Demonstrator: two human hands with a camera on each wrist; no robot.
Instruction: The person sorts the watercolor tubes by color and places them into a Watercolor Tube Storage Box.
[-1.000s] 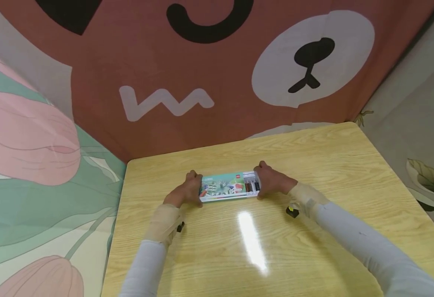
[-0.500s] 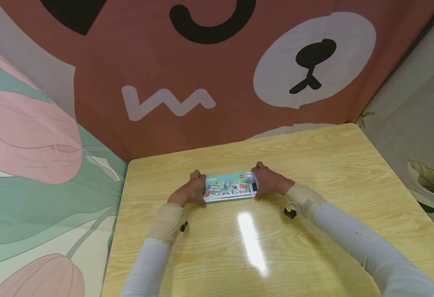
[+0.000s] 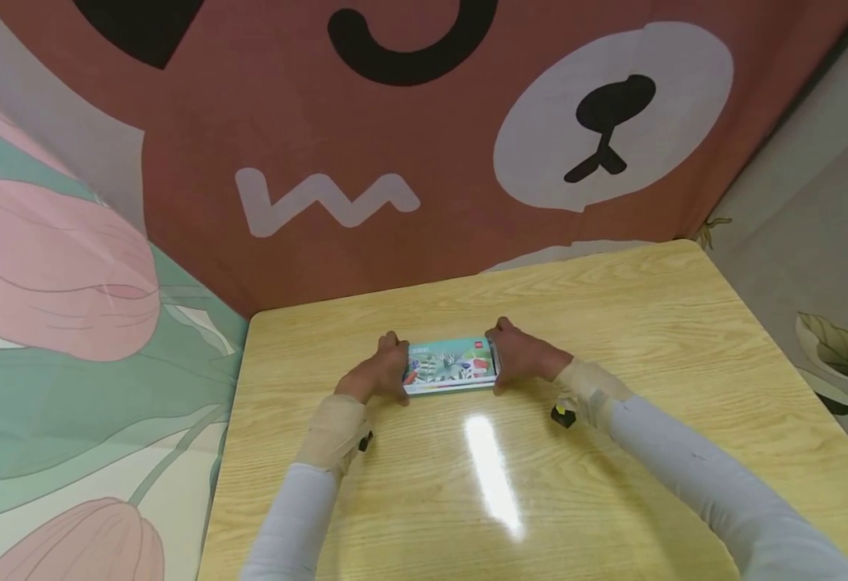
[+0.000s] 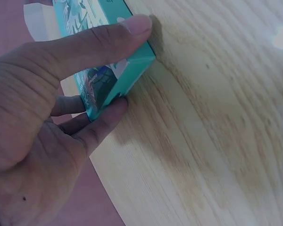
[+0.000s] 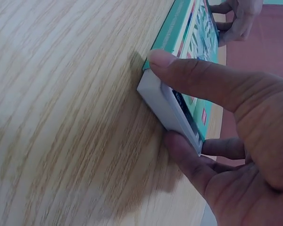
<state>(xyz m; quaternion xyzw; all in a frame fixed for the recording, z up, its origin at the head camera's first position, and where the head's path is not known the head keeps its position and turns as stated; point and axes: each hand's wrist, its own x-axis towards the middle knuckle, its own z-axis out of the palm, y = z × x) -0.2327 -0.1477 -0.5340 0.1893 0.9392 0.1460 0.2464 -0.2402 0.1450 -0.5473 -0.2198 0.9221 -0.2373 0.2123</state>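
Note:
A flat teal box sleeve [image 3: 449, 365] printed with leaves and fruit lies on the table, its long side running left to right. My left hand [image 3: 387, 367] grips the sleeve's left end, thumb [image 4: 104, 44] on the near side and fingers at the far side. At the opposite end my right hand [image 3: 521, 353] holds a white inner tray [image 5: 162, 103]. A narrow strip of this tray sticks out of the sleeve, dark contents just showing. The right thumb lies at the near corner where tray and sleeve meet; the fingertips are at the tray's far corner.
The light wood table [image 3: 424, 476] carries a bright strip of reflected light in front of the box. A red-brown cloth [image 3: 351, 266] with a cartoon bear hangs behind its far edge. Flower-patterned cloth [image 3: 60, 266] hangs at the left.
The white tray has slid left into the sleeve, hiding the tubes seen earlier. My hands have come closer together, the left moving right with the sleeve and the right moving slightly left.

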